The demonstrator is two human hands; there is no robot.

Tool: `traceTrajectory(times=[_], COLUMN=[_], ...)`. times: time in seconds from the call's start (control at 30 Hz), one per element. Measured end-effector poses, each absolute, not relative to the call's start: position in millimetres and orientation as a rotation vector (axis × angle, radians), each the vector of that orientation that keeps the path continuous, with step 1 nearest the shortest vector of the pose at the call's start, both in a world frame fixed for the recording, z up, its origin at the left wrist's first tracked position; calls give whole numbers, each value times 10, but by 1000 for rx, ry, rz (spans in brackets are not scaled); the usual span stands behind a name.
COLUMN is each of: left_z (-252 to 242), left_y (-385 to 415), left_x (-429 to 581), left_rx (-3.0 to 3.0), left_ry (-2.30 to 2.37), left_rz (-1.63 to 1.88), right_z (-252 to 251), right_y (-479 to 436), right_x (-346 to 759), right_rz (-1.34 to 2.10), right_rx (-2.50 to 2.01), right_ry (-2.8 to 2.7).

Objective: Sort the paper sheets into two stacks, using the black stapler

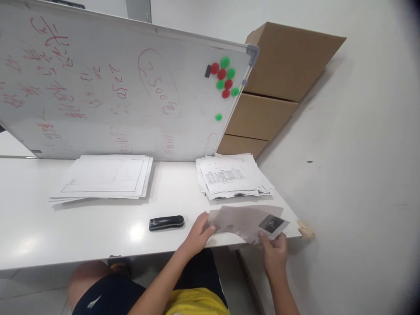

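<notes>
Sheets of paper (241, 221) are held up over the front right part of the desk, slightly bent and overlapping. My left hand (199, 234) pinches their left edge, thumb on top. At the lower right edge my right hand (274, 251) grips them, its thumb beside a dark printed picture (271, 223) on a sheet. How many sheets there are I cannot tell. On the desk, to the left of my left hand, lies a black stapler (166, 222). Just behind the held sheets is an untidy pile of printed papers (229, 175), the top one with a table.
A neater stack of papers (105, 177) sits on the white desk (82, 232) at left. Behind leans a whiteboard (131, 100) with red writing and several round magnets (222, 74). Cardboard boxes (278, 65) are stacked against the wall (354, 175) at right.
</notes>
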State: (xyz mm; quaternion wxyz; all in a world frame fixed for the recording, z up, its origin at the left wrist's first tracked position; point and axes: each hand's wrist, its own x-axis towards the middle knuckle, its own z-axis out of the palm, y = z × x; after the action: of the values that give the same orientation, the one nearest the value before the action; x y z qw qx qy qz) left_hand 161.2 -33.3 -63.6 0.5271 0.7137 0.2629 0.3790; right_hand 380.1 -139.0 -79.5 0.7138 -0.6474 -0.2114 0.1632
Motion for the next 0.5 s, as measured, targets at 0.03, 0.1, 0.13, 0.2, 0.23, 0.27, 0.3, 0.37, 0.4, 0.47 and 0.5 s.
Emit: traceTrajectory(times=[0.03, 0.1, 0.13, 0.2, 0.23, 0.27, 0.3, 0.37, 0.4, 0.47, 0.5], left_z=[-620, -576, -556, -527, -520, -518, -518, -520, -521, -527, -534], left_y=[-342, -359, -365, -371, -372, -372, -372, -371, -372, -374, -375], left_x=[1609, 1613, 1617, 1621, 1618, 1611, 1599, 1572, 1560, 1547, 1547], left_rx=[1726, 1786, 1818, 1875, 1902, 1926, 1947, 1967, 1961, 1919, 1883], left_ry=[596, 535, 516, 496, 484, 464, 436, 371, 349, 354, 387], left_rz=[907, 921, 933, 982, 1018, 1062, 1115, 1207, 1240, 1290, 1317], right_z=[-806, -822, -825, -817, -801, -776, -742, -652, -600, -496, -449], right_y=[-1380, -1365, -1357, -1342, -1337, -1333, -1332, -1335, -1336, -1334, -1329], right_x=[3749, 3652, 3613, 3560, 3545, 3535, 3530, 3520, 3514, 3492, 3477], right_rz=[372, 425, 455, 486, 479, 446, 396, 271, 219, 181, 181], right_rx=[-1426, -1411, -1408, -1419, -1438, -1462, -1483, -1486, -1464, -1404, -1376], right_ry=[-466, -496, -519, -547, -549, -546, -555, -633, -686, -753, -750])
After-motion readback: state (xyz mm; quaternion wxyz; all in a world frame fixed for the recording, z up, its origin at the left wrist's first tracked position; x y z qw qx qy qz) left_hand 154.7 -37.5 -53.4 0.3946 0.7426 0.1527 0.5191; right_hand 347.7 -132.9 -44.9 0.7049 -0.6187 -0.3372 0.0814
